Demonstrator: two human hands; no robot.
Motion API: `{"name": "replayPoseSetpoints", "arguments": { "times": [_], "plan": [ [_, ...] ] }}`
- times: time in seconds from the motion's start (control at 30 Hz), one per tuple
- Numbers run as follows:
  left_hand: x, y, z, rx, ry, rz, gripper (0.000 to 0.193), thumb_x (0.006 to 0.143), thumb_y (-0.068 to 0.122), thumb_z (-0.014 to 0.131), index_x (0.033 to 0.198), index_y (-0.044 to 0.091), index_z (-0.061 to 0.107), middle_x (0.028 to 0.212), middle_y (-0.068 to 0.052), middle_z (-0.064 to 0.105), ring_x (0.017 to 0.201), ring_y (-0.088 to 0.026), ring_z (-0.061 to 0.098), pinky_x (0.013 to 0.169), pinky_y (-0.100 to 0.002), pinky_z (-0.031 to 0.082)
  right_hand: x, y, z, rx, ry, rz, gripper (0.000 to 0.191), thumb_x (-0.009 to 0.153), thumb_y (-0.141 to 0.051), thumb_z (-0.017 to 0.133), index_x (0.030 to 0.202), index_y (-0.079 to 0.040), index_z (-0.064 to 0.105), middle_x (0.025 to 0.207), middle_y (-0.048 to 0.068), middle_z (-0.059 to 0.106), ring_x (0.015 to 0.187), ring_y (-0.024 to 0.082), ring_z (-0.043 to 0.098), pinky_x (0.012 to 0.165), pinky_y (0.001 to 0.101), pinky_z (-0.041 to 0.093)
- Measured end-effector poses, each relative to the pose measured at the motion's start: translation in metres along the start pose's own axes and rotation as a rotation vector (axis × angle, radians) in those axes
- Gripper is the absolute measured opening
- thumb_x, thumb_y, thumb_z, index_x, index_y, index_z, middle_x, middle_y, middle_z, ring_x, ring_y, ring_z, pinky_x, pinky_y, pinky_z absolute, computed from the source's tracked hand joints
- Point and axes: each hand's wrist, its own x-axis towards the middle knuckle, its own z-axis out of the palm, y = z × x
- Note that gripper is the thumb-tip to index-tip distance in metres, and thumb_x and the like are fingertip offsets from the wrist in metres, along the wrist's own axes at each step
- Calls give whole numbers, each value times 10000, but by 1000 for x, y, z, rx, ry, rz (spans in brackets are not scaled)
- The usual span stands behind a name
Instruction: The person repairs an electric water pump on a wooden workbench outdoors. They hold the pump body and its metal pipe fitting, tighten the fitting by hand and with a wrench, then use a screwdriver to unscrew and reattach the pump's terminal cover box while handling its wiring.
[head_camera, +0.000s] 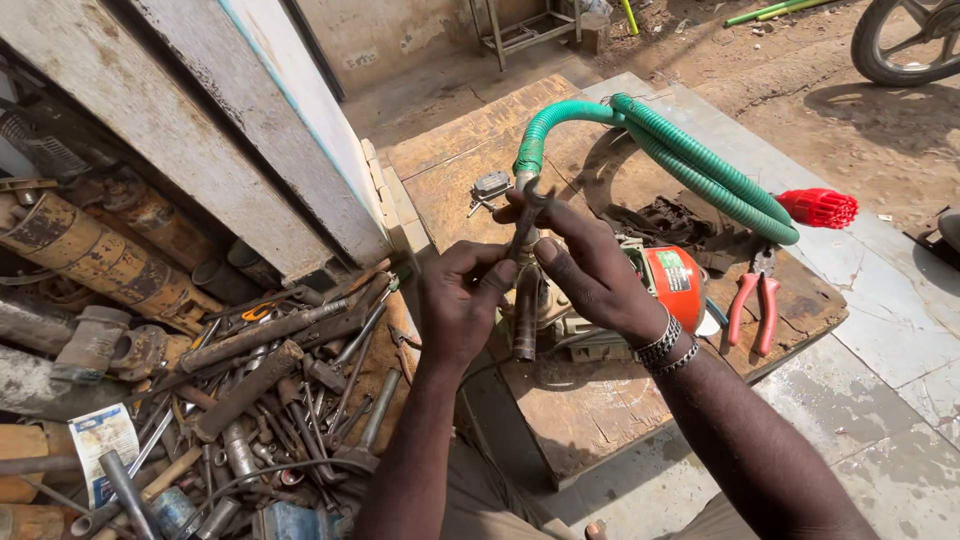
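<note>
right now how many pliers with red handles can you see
1. The red-handled pliers lie on the wooden board, right of the red pump. More could be hidden in the tool pile at left.

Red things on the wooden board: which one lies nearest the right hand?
The red-capped pump body, directly beside the right hand. The red-handled pliers lie farther right; the red plastic strainer lies farthest.

Rusty pipe fitting (525, 318) upright, held over wooden board; spanner (527, 215) atop it.
</note>
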Motion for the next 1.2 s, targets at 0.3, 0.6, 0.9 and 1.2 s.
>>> {"name": "replayPoseSetpoints", "arguments": {
  "times": [0.3,0.6,0.9,1.2],
  "plan": [
    [72,-38,13,303,-90,46,724,698,248,908,1315,14,611,1223,-130,680,1126,-246,646,965,-418,519,4,28,-78,-832,70,233,381,1048,-422,548,1119,-105,747,869,91,722,756,236,701,687,373,530],
    [71,-123,33,227,-200,-355,864,794,882,458,1102,139,772,926,-41,783,940,-242,757,850,-427,559,13,102,-72,-1168,-409,129,380,990,-465,528,997,-157,751,869,52,617,855,245,600,754,412,501],
    [69,-135,30,491,-170,-367,987,763,951,366,979,62,736,809,-112,741,893,-316,747,804,-513,560,29,97,-67,-1077,-554,56,382,965,-394,595,1294,-247,721,853,53,581,856,244,551,815,400,480],
    [67,-134,30,463,-162,-356,973,759,945,390,958,65,753,762,-101,736,839,-306,755,779,-514,565,-9,87,-53,-1087,-363,333,409,987,-381,546,1361,-256,655,1243,94,681,1035,302,678,835,431,554]
  ]
}}
